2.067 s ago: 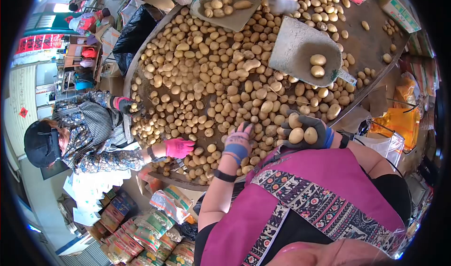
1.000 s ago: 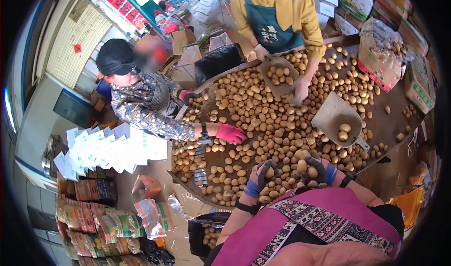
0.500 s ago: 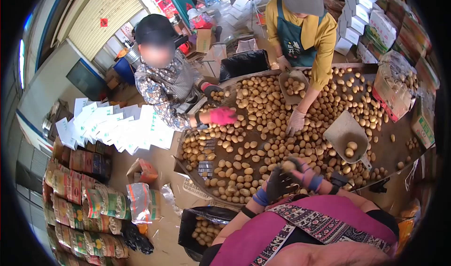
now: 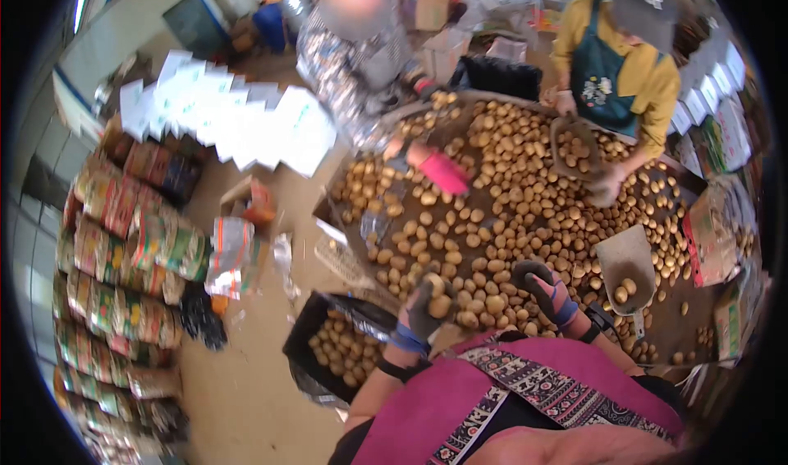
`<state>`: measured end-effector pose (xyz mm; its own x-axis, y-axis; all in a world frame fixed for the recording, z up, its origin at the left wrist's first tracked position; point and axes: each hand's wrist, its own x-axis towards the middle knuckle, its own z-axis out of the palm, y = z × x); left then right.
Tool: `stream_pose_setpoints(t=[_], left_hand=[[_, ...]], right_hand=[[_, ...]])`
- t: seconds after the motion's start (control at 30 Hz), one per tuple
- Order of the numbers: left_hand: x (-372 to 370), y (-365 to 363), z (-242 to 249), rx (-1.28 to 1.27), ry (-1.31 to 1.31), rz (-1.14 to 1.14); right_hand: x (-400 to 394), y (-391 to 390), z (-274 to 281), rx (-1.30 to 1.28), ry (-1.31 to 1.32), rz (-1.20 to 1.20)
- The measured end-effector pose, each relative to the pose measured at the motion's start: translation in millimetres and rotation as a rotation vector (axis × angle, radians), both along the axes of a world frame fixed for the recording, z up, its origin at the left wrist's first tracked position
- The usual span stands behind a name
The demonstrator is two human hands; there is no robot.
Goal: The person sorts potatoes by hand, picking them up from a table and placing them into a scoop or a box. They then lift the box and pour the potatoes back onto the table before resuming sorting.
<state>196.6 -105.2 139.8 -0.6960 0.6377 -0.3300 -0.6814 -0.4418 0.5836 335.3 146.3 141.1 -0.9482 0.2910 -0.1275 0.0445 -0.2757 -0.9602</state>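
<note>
My left hand (image 4: 420,311), in a dark glove with a blue band at the wrist, is closed around potatoes (image 4: 439,304) at the table's near edge. It is close to a black-lined crate (image 4: 305,334) holding several potatoes. My right hand (image 4: 545,291), gloved in grey and purple, hovers over the loose potatoes (image 4: 492,303) with its fingers apart and nothing visible in it. A metal scoop (image 4: 625,256) with a couple of potatoes in it lies to the right of that hand.
Across the table (image 4: 525,243), one co-worker in a pink glove (image 4: 439,169) reaches over potatoes. Another, in a green apron (image 4: 603,79), holds a scoop (image 4: 566,149). White flattened cartons (image 4: 238,120) and stacked bags (image 4: 107,243) are on the left; a box (image 4: 710,235) stands at right.
My hands have moved apart, the left towards the crate with potatoes in it. The potato that was in my right hand no longer shows there. The view has shifted left.
</note>
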Motion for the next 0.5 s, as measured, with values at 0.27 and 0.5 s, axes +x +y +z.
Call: stream_pose_setpoints(t=[0.27, 0.5], left_hand=[[-35.1, -103.4, 39.8, -0.488, 0.925, 1.069], [-35.3, -211.1, -6.0, -1.047, 0.731, 0.849]], right_hand=[[-7.2, -15.5, -16.5, 0.154, -0.151, 0.216], [-17.2, -17.8, -19.0, 0.141, -0.169, 0.337]])
